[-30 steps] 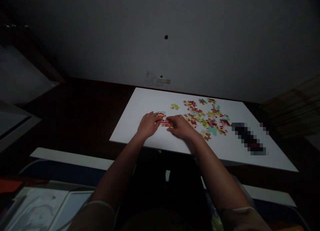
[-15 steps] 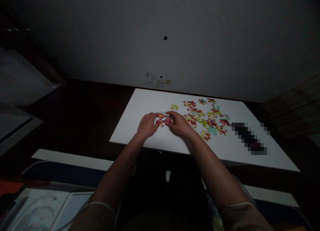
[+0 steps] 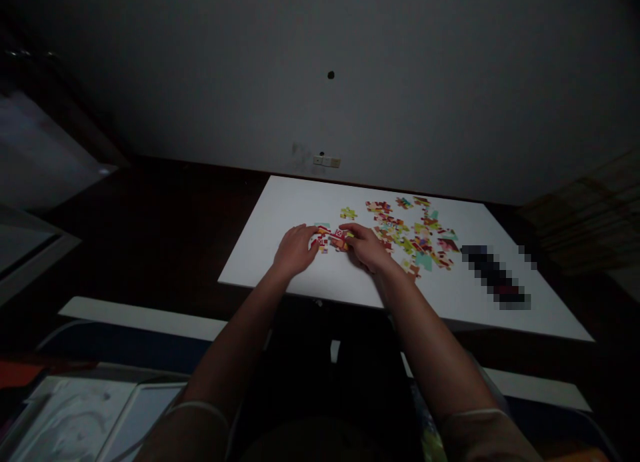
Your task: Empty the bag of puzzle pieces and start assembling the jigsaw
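Red-and-yellow cardboard jigsaw pieces | clustered | between left hand, right hand

At a desk we face a flat board lying on its top, with a wall behind and a switch plate set in that wall. On the board, our left hand and right hand sit on either side of a small cluster of jigsaw pieces, both touching it. A looser spread of pieces lies beyond and to the right of the hands, with one lone piece off its left edge. Farther right on the board lies a pixelated object.
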The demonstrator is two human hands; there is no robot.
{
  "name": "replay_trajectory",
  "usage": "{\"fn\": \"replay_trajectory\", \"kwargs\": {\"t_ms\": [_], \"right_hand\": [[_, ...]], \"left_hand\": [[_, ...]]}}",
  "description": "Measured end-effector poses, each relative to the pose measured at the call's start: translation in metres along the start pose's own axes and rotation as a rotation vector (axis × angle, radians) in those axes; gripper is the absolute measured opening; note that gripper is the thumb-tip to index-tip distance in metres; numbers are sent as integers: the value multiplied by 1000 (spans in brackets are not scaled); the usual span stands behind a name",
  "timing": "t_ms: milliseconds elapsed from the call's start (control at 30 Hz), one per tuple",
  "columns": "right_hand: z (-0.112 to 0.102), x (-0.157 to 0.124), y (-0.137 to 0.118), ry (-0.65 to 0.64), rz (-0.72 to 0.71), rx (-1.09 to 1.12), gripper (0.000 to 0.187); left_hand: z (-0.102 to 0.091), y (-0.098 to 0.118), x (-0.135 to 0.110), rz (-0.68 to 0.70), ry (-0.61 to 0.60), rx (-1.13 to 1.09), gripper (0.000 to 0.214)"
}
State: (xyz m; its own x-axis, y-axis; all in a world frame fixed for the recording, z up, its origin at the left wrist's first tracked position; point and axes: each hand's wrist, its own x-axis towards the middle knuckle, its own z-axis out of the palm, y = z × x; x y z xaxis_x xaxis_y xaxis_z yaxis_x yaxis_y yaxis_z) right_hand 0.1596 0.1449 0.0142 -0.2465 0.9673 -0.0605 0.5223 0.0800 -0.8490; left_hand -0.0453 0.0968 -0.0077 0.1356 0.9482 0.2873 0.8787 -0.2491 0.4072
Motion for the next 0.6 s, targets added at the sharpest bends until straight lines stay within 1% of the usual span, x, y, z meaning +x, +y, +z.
{"fn": "replay_trajectory", "kwargs": {"t_ms": [167,300,433,533,600], "right_hand": [[5,6,12,28,-76,198,37],[8,10,18,26,-101,252,35],[7,10,20,27,-133,208,35],[5,3,21,15,-198,81,32],[4,-8,19,-14,-261,-23,28]], "left_hand": [[0,0,0,25,10,-29,41],[0,-1,-1,25,21,-42,43],[0,0,-1,13,12,-49,43],[0,1,-1,21,8,-41,40],[-1,2,-1,29,8,-32,37]]}}
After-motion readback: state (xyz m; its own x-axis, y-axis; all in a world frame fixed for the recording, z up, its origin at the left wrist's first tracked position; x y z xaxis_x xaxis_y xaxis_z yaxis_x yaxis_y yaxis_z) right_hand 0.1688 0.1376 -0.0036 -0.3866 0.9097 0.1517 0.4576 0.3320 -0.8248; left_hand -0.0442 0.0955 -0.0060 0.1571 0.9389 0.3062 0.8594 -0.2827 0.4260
